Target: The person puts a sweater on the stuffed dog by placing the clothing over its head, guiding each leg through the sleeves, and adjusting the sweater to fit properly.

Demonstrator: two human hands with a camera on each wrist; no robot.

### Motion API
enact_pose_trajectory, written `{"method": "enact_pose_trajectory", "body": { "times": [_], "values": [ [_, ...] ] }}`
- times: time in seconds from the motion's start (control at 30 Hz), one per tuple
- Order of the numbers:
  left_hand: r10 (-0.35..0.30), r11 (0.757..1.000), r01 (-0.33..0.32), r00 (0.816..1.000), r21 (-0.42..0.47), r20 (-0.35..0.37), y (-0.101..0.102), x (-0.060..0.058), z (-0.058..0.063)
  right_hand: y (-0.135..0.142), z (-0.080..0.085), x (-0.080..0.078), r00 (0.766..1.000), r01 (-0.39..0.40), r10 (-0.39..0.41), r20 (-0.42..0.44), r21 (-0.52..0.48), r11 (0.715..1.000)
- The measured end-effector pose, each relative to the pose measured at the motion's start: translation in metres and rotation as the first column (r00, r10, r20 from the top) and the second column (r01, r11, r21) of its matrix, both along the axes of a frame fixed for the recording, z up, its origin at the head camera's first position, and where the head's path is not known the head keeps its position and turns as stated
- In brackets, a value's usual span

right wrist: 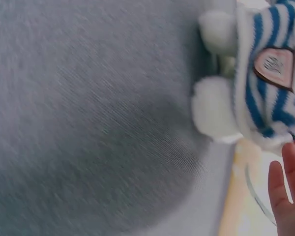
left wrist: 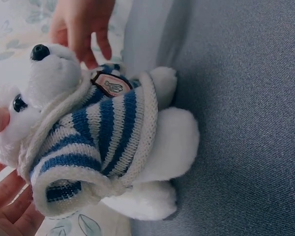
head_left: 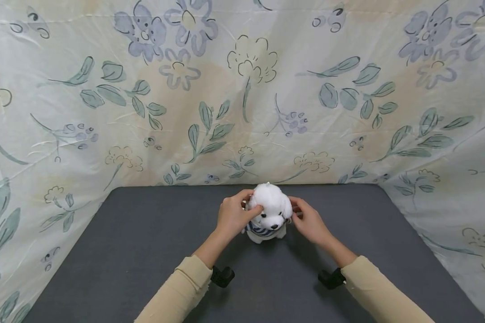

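Note:
A white plush dog [head_left: 268, 211] in a blue-and-white striped sweater stands upright on the dark grey table [head_left: 145, 251], near its far edge and facing me. My left hand [head_left: 242, 208] grips the toy's head from the left, thumb across the front and fingers behind. My right hand [head_left: 303, 215] is at the toy's right side, fingers by its ear. The left wrist view shows the plush dog [left wrist: 98, 132] close up, my left hand [left wrist: 5, 196] under its head and my right hand [left wrist: 81, 24] near its snout. In the right wrist view my right hand's fingers [right wrist: 287, 191] are straight beside the plush dog [right wrist: 265, 78].
A floral cloth [head_left: 242, 89] hangs behind the table and down both sides, walling it in. Black wrist mounts [head_left: 222, 276] sit under my beige sleeves. Bare grey surface stretches left, right and toward me from the toy.

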State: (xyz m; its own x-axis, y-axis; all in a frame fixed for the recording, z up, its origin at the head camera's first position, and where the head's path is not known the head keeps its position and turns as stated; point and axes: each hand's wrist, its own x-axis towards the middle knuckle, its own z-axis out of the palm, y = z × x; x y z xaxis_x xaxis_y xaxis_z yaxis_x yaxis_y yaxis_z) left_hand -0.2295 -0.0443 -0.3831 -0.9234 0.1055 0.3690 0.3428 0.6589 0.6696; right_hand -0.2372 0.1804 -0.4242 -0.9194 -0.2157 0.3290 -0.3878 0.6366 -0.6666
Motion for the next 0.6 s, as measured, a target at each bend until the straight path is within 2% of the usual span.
{"method": "enact_pose_trajectory", "body": {
  "times": [0.17,0.3,0.47,0.6],
  "values": [
    [0.000,1.000,0.000,1.000,-0.005,-0.005,0.000,0.000,-0.001,0.006,0.019,-0.002,0.999,-0.028,0.030,0.042,-0.047,0.998],
    [-0.002,1.000,0.002,1.000,-0.006,-0.010,0.000,0.000,-0.001,0.007,0.033,-0.004,0.991,-0.109,0.114,0.066,-0.075,0.991],
    [-0.008,1.000,0.008,1.000,0.006,-0.010,0.001,0.001,0.000,0.000,0.046,-0.006,0.975,-0.208,0.210,0.078,-0.026,0.978],
    [-0.018,1.000,0.018,1.000,0.008,-0.013,0.001,0.001,0.001,-0.007,0.051,-0.007,0.968,-0.243,0.241,0.078,0.026,0.970]
  ]
}}
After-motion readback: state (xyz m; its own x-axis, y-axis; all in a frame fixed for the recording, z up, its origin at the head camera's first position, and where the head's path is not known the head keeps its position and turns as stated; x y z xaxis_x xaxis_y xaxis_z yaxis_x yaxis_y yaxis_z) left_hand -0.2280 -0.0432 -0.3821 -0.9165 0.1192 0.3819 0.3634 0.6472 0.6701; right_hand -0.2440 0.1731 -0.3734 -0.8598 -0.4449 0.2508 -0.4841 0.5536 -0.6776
